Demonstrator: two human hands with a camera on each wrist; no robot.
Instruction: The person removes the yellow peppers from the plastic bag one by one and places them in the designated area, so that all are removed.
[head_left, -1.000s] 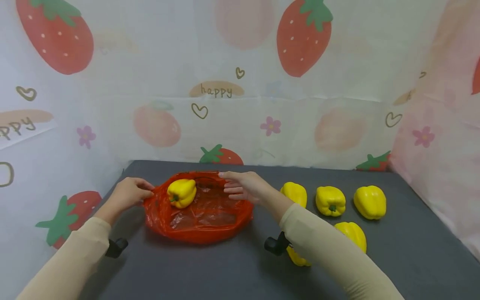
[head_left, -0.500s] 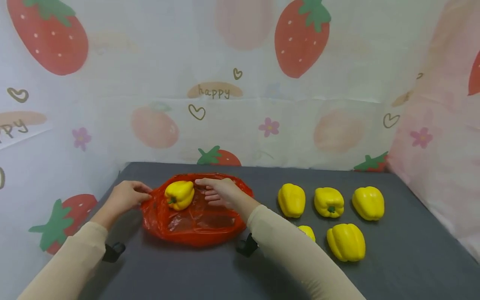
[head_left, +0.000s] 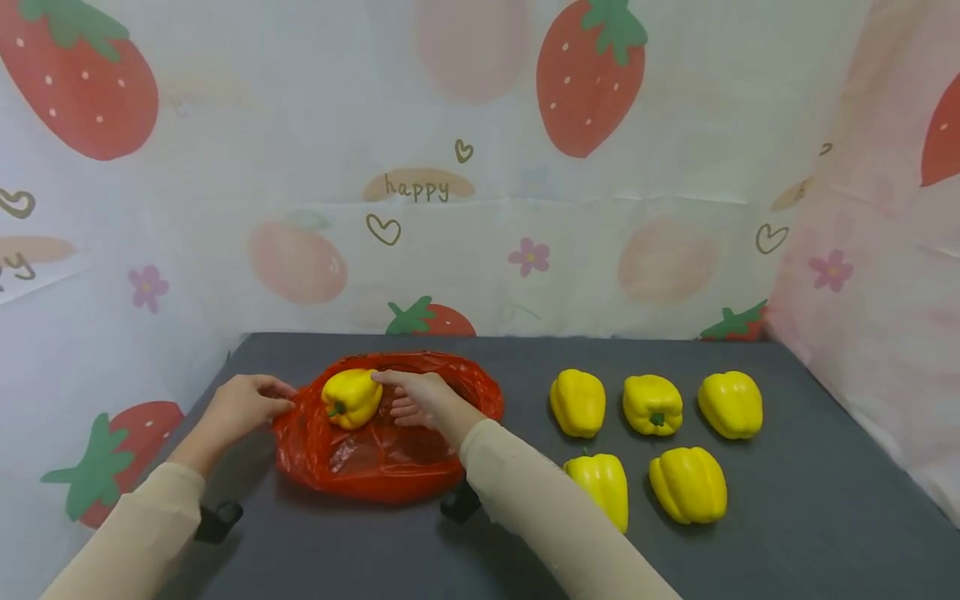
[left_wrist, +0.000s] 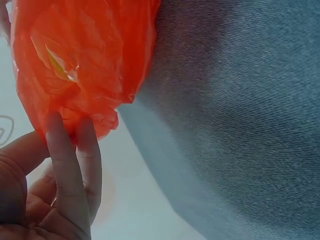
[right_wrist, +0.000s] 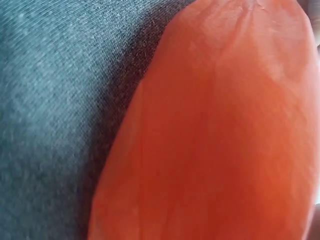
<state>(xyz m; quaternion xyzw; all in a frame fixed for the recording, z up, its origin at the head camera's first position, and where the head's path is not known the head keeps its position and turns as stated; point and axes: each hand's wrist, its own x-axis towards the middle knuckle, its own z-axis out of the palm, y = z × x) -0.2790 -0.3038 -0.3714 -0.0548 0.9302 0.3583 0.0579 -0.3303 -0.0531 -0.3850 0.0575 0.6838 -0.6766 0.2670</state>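
A red plastic bag lies with its mouth spread wide on the dark table. Inside it, toward the left, sits a yellow bell pepper with its green stem facing front. My left hand pinches the bag's left edge between thumb and fingers; the left wrist view shows the fingertips on the crumpled film. Over the bag's opening, my right hand reaches in from the right, fingers extended, its foremost fingertip at the pepper's right side. The bag's outer wall hides most of that hand in the right wrist view.
Several more yellow bell peppers stand to the right in two rows, among them a back-row pepper and a front-row pepper. My right sleeve partly covers another front pepper. A strawberry-print cloth hangs behind the table.
My right hand has moved left from the bag's right rim to the pepper inside it. The left hand keeps its grip on the bag. The view has turned slightly right.
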